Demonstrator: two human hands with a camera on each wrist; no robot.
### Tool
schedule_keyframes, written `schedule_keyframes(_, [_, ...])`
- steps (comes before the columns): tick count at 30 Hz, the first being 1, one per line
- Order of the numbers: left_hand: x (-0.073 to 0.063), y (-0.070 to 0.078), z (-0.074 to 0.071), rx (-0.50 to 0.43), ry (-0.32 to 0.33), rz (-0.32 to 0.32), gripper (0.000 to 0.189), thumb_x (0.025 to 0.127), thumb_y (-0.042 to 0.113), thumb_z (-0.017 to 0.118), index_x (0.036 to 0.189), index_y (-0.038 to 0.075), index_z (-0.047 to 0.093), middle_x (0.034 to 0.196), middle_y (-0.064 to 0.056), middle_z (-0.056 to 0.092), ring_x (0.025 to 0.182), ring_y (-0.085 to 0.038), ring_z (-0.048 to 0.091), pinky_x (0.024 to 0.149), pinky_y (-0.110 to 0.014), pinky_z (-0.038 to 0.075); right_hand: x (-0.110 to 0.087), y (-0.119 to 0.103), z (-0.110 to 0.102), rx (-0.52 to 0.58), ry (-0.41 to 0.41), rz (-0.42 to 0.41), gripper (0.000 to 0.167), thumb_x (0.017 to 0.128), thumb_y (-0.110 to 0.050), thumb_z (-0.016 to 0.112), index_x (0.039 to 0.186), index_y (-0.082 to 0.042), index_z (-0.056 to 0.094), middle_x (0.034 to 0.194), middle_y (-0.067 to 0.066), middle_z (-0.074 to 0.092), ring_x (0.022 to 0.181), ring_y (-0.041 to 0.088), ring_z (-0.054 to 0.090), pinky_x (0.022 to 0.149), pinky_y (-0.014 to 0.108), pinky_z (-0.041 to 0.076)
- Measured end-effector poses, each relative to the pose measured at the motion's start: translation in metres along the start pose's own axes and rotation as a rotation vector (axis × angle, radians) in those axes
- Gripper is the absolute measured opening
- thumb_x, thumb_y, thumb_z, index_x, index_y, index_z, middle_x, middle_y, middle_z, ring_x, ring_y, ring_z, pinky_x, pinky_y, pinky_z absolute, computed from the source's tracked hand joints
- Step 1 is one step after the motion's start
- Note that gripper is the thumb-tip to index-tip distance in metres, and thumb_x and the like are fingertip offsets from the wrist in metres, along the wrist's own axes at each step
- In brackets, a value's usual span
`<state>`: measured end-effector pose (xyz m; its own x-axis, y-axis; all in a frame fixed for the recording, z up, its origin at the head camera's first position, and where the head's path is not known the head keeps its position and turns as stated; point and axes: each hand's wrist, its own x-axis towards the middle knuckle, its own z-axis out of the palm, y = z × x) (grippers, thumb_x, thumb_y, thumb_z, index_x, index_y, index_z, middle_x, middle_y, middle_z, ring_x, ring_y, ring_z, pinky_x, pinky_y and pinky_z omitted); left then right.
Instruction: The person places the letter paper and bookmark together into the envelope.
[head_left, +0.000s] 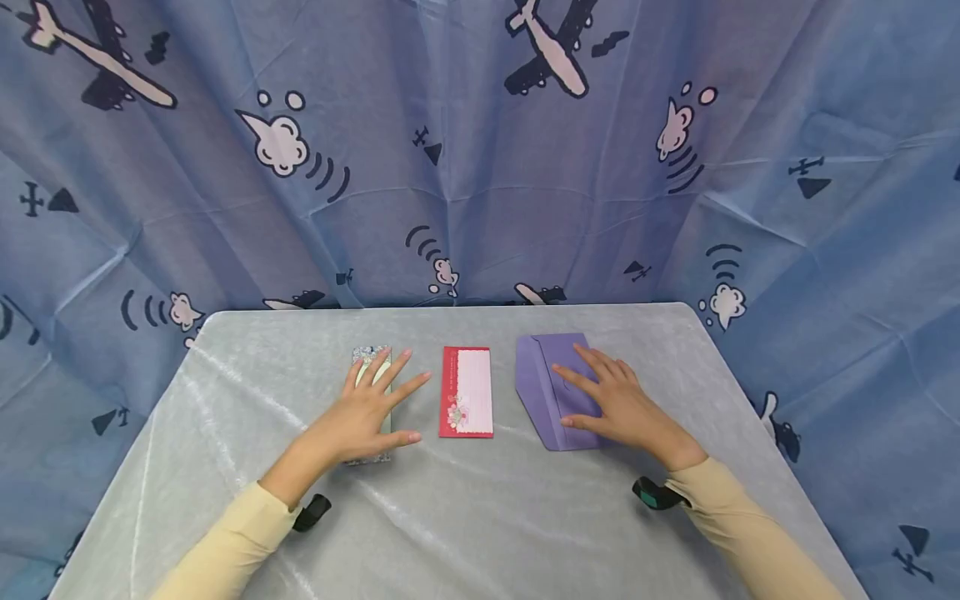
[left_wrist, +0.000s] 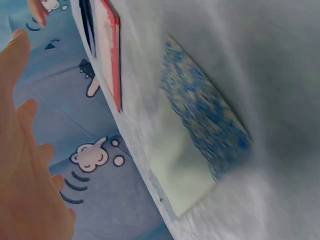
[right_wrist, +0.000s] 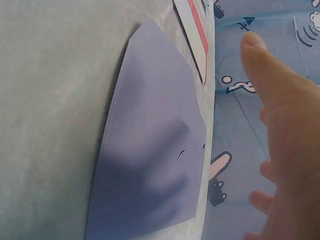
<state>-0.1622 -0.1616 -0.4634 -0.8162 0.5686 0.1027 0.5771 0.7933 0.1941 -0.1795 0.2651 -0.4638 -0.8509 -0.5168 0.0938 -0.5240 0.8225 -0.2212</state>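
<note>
My left hand [head_left: 365, 418] hovers with spread fingers over a slim card [left_wrist: 205, 110] that has a blue-and-yellow floral band and a pale green panel. In the head view the hand hides much of that card. To the right, my right hand [head_left: 618, 400] is held with fingers spread above a purple envelope [head_left: 542, 392], whose flap stands out to the left; its shadow falls on the paper in the right wrist view [right_wrist: 150, 115]. Between the two hands a red card [head_left: 467, 392] with a pink panel and printed flowers lies flat. Neither hand grips anything.
A table [head_left: 450, 525] covered in pale grey cloth carries all three paper items in a row. Behind its far edge hangs a blue curtain [head_left: 480, 167] printed with airplanes and clouds. Black straps [head_left: 311, 512] sit on both wrists.
</note>
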Motion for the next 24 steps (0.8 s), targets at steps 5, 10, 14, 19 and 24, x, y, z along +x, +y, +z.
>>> schedule_keyframes(5, [0.015, 0.009, -0.001, -0.018, 0.001, 0.003, 0.086, 0.085, 0.066, 0.061, 0.157, 0.034, 0.026, 0.169, -0.008, 0.012, 0.154, -0.042, 0.012, 0.114, -0.074, 0.014, 0.002, 0.003, 0.001, 0.010, 0.003, 0.004, 0.082, 0.082, -0.058, 0.071, 0.152, -0.030, 0.039, 0.164, 0.019, 0.021, 0.147, 0.046, 0.025, 0.110, 0.074, 0.020])
schedule_keyframes(10, [0.029, 0.017, 0.004, -0.044, -0.004, 0.014, 0.085, 0.086, 0.066, 0.060, 0.157, 0.034, 0.025, 0.169, -0.006, 0.008, 0.155, -0.041, 0.008, 0.115, -0.073, 0.013, 0.006, 0.006, 0.005, -0.002, 0.035, -0.018, 0.080, 0.083, -0.057, 0.071, 0.151, -0.028, 0.041, 0.161, 0.022, 0.025, 0.144, 0.048, 0.030, 0.107, 0.073, 0.025])
schedule_keyframes(14, [0.041, 0.024, 0.009, -0.069, -0.035, 0.023, 0.085, 0.087, 0.065, 0.060, 0.158, 0.036, 0.022, 0.170, -0.004, 0.003, 0.156, -0.039, 0.004, 0.116, -0.072, 0.009, 0.009, 0.009, 0.009, -0.017, 0.042, -0.018, 0.079, 0.084, -0.057, 0.070, 0.151, -0.029, 0.041, 0.161, 0.023, 0.026, 0.143, 0.049, 0.031, 0.107, 0.072, 0.027])
schedule_keyframes(19, [0.054, 0.033, 0.017, -0.086, -0.092, 0.038, 0.086, 0.088, 0.069, 0.054, 0.158, 0.038, 0.017, 0.169, -0.007, 0.005, 0.156, -0.039, 0.001, 0.118, -0.071, 0.007, 0.012, 0.012, 0.013, -0.011, 0.027, 0.002, 0.080, 0.083, -0.058, 0.070, 0.151, -0.029, 0.041, 0.162, 0.023, 0.025, 0.143, 0.050, 0.031, 0.108, 0.070, 0.027])
schedule_keyframes(24, [0.065, 0.045, 0.028, -0.103, -0.122, 0.051, 0.088, 0.086, 0.071, 0.055, 0.158, 0.036, 0.020, 0.168, -0.009, 0.011, 0.154, -0.043, 0.007, 0.118, -0.070, 0.011, 0.015, 0.013, 0.017, -0.009, -0.008, 0.028, 0.080, 0.084, -0.060, 0.068, 0.152, -0.029, 0.039, 0.162, 0.023, 0.022, 0.144, 0.051, 0.029, 0.109, 0.071, 0.026])
